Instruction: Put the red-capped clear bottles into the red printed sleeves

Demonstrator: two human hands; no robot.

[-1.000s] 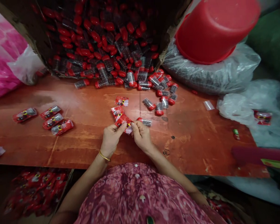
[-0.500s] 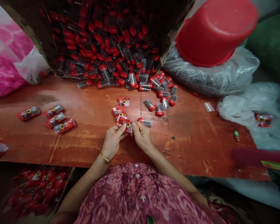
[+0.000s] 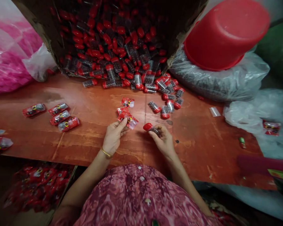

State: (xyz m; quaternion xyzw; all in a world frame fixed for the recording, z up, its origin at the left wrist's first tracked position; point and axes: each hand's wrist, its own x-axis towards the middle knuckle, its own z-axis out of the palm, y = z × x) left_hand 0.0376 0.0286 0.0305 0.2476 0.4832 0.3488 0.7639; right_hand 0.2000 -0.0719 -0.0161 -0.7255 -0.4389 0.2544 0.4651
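A red-brown table point(image 3: 202, 157) runs across the view. On its far side a big box point(image 3: 43, 34) lies with its mouth toward the person, full of red-capped tubes point(image 3: 110, 72) that spill out onto the wood. A bag of pink stuff point(image 3: 9, 59) sits to the left of the box. To its right is a clear sack point(image 3: 217, 83) with dark contents, and a red bucket point(image 3: 224, 34) stands upside down on it. Nearer, at the right end, lies crumpled clear plastic point(image 3: 240, 111). Below the table's left edge is a heap of red packs point(image 3: 37, 188).

The right hand point(image 3: 163, 139) grips one tube point(image 3: 147, 126) between thumb and fingers, its red cap pointing left, just above the table. The left hand point(image 3: 113, 136) pinches a red wrapper point(image 3: 132, 121) between thumb and fingers; a second wrapper point(image 3: 122, 110) lies against it, perhaps held too, though the overlap makes that hard to tell. The hands are apart, with a short gap between wrapper and tube.

A third wrapper point(image 3: 127, 102) lies just beyond. Four filled packs point(image 3: 69, 124) rest on the left. A thin gold bangle point(image 3: 106, 153) circles the left wrist.
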